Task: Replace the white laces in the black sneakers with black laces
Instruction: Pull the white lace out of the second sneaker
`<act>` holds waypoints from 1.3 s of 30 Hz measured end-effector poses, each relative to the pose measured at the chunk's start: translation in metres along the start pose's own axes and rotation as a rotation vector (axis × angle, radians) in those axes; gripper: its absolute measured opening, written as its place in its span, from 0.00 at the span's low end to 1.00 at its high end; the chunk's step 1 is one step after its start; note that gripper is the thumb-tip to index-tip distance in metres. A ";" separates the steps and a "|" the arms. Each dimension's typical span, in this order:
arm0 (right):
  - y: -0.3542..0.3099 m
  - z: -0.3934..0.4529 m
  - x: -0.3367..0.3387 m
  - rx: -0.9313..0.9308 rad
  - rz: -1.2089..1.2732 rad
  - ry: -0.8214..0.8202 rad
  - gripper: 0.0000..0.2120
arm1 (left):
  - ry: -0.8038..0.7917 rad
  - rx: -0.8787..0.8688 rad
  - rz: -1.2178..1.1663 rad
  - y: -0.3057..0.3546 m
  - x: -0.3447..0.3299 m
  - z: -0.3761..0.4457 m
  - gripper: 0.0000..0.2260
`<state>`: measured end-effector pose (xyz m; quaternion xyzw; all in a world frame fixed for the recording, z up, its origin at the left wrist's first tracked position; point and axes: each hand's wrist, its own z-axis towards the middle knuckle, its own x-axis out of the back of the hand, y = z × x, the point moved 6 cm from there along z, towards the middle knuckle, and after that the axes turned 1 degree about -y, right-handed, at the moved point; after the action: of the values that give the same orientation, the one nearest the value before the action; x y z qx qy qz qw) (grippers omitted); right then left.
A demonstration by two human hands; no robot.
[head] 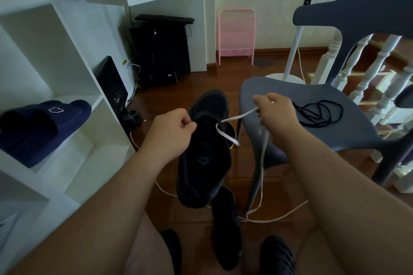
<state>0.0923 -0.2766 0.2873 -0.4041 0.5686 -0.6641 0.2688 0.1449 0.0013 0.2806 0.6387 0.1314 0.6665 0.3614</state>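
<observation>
A black sneaker hangs in mid air between my arms, toe pointing away. My left hand grips its upper edge near the eyelets. My right hand pinches a white lace that runs from the sneaker up to my fingers, and a long tail of it drops toward the floor. The second black sneaker lies on the floor below. A coil of black laces rests on the grey chair seat, just right of my right hand.
A white shelf unit with navy slippers stands at the left. A white desk, a black computer tower and a pink rack are behind. A white cord crosses the wooden floor. White stair balusters stand at the right.
</observation>
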 end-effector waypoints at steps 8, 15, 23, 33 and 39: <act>0.001 -0.016 -0.033 0.102 -0.276 -0.248 0.10 | -0.021 -0.004 -0.012 0.009 -0.005 -0.004 0.11; 0.010 -0.023 -0.048 0.223 -0.635 -0.461 0.17 | 0.013 -0.008 -0.019 0.009 0.000 -0.003 0.11; 0.040 0.008 0.001 -0.099 -0.824 -0.279 0.18 | 0.049 0.019 0.022 -0.005 0.009 0.001 0.11; 0.001 -0.015 -0.030 -0.136 0.295 -0.264 0.12 | -0.045 0.018 -0.011 0.007 -0.005 -0.003 0.10; 0.009 -0.023 -0.050 0.230 -0.750 -0.441 0.16 | -0.053 0.016 -0.010 0.008 -0.006 -0.004 0.10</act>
<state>0.0989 -0.2255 0.2659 -0.6815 0.2343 -0.6728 0.1673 0.1382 -0.0076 0.2808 0.6584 0.1304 0.6463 0.3631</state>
